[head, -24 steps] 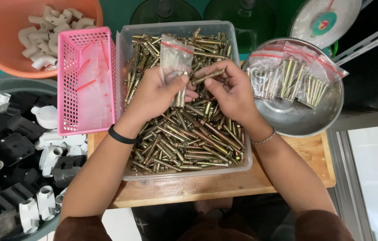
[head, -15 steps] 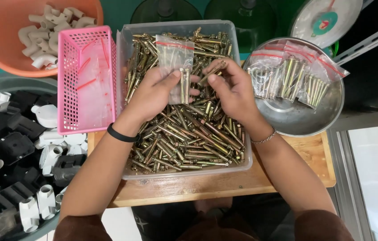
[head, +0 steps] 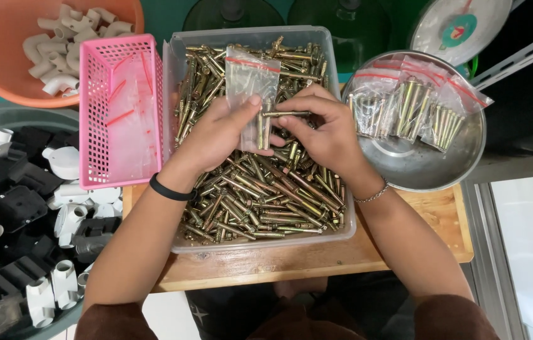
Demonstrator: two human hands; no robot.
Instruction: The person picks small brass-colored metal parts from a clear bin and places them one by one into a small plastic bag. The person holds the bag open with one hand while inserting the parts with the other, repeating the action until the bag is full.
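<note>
Landmark: clear plastic tub (head: 175,189) of brass-coloured anchor bolts (head: 260,195), on a wooden board (head: 317,261).
Left hand (head: 219,135): over the tub's middle, fingers closed on a small clear zip bag (head: 250,79).
Right hand (head: 326,129): beside it, pinching one bolt (head: 285,114), level with the bag's lower half.
Handling: hold the bag mouth wide; feed bolts lengthwise.
Right of tub: steel bowl (head: 417,167) of filled bags (head: 414,104).
Left of tub: pink basket (head: 118,113).

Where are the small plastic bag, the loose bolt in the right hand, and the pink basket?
small plastic bag (head: 250,79), head view, upper clear part.
loose bolt (head: 286,114), head view, mid-shaft.
pink basket (head: 87,113), head view, left wall.
</note>
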